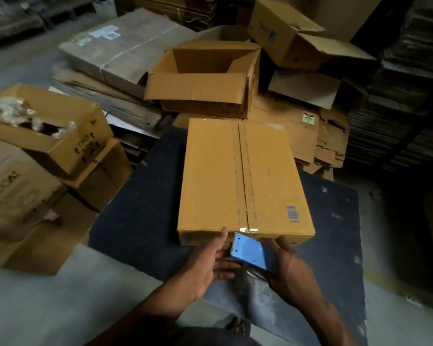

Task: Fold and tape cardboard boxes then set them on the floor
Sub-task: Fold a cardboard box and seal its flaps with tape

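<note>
Cardboard fills this dim storeroom. At far left, an open carton [48, 126] printed "THIS SIDE" holds crumpled clear plastic and sits on other stacked cartons. Further right, behind the work surface, flattened cardboard sheets [125, 48] lie piled, and an unsealed box [205, 78] stands with its flaps up.

In the middle, the taped box [245, 181] lies flat on a dark mat [135, 211]. It is tan corrugated board, long and shallow, its two top flaps meeting at a centre seam covered by clear tape with blue print; a blue barcode sits near its right edge. It looks empty, so probably light and fairly stiff, though the top may flex if pressed. Gripping the two long sides would likely serve best for moving it to the floor.

Just in front of the box's near edge, the left hand [210, 263] is spread with fingers relaxed, its thumb touching the box edge. To its right, the right hand [285, 260] grips a blue tape dispenser [253, 253].
</note>
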